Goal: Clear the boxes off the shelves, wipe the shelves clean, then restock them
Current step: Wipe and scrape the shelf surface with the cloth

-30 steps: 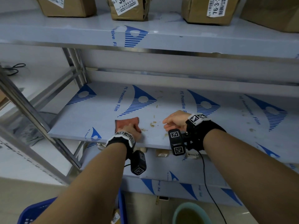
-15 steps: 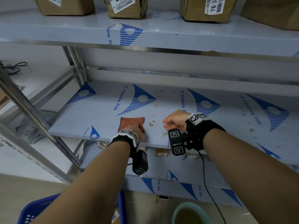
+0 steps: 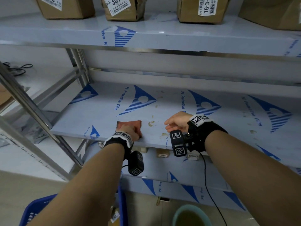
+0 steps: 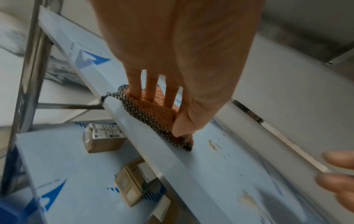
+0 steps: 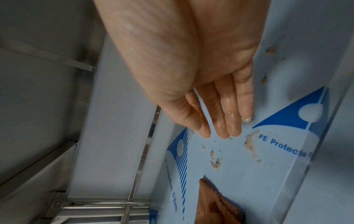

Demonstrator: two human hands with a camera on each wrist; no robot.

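Observation:
An orange cloth (image 3: 130, 123) lies on the middle shelf (image 3: 101, 115) by its front edge. My left hand (image 3: 130, 132) presses down on it with straight fingers. In the left wrist view the thumb sits on the near edge of the cloth (image 4: 153, 112). My right hand (image 3: 175, 122) hovers just right of the cloth, fingers straight and relaxed, holding nothing. Its wet fingertips (image 5: 231, 128) are close to the film. Crumbs (image 3: 151, 123) and smears (image 5: 250, 144) lie on the shelf between the two hands.
Cardboard boxes (image 3: 123, 7) with labels stand on the upper shelf (image 3: 146, 38). Small boxes (image 4: 103, 137) sit on the lower shelf. A blue crate (image 3: 35, 209) and a green basin (image 3: 190, 216) are on the floor below. A steel upright (image 3: 32, 111) runs at the left.
My left hand slid the cloth a little right toward the crumbs, then slightly back. The right hand stayed where it was.

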